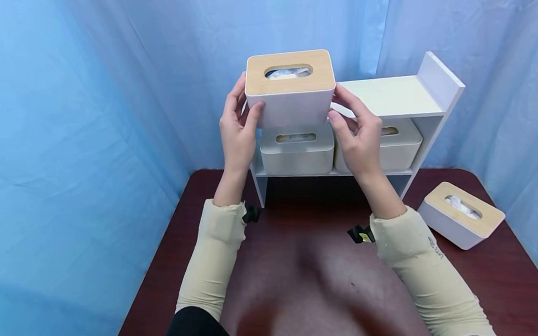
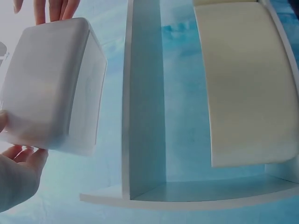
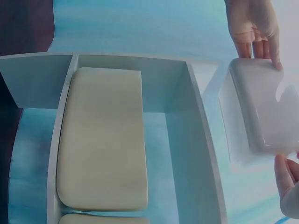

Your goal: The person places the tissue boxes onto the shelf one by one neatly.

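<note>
Both hands hold a white tissue box (image 1: pixel 289 107) with a light wood lid and an oval slot, tissue showing inside. My left hand (image 1: pixel 240 127) grips its left end, thumb on the front face. At the right end my right hand (image 1: pixel 361 131) holds it between thumb and fingers. The box is raised over the left part of a white shelf (image 1: pixel 387 95); both wrist views show a gap between the box (image 2: pixel 46 84) and the shelf's top board (image 2: pixel 145 102).
Inside the shelf, below its top board, sit two more tissue boxes (image 1: pixel 297 156) side by side. Another tissue box (image 1: pixel 463 214) lies on the dark red table (image 1: pixel 310 268) at the right. Blue curtains (image 1: pixel 120 83) hang behind and at both sides.
</note>
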The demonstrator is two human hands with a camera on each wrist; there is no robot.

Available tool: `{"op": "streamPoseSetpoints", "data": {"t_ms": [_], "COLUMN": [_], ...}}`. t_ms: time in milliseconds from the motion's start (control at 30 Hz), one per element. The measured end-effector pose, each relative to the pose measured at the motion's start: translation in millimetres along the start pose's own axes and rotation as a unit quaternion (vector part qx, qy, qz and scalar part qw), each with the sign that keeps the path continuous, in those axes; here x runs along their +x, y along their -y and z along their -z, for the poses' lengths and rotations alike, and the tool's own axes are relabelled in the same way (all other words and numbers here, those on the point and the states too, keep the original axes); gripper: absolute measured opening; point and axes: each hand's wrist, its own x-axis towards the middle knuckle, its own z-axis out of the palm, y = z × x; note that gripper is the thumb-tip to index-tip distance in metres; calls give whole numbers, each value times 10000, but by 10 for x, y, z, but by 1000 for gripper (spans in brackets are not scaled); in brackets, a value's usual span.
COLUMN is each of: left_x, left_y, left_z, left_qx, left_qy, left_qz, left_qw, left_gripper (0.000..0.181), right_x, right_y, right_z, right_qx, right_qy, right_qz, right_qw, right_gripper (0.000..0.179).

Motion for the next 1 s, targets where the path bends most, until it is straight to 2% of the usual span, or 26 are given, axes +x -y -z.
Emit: {"op": "streamPoseSetpoints", "data": {"t_ms": [133, 267, 433, 733, 1000], "left_x": [80, 138, 188, 255, 251], "left_y": [75, 143, 225, 365, 472], "left_z": [-27, -38, -50, -46, -34], "left_qx": [65, 143, 250, 90, 59], "left_qy": [21, 14, -39, -133, -214], "left_qz": [24, 128, 443, 696, 661], "left_qw": [10000, 9998, 9987, 9974, 9976], "left_gripper": [49, 50, 50, 47, 47], "right_x": [56, 102, 155, 224, 212], "right_y": [-35, -62, -115, -199, -243], "right_z": [-22, -30, -49, -111, -151], "right_qx": [27, -155, -211, -331, -363], "right_qy": [39, 177, 302, 551, 611], "right_qz": [-399, -616, -749, -980, -1018], "right_qw": [9992, 9978, 9965, 9931, 9923], "right_gripper": [43, 43, 44, 45, 47]}}
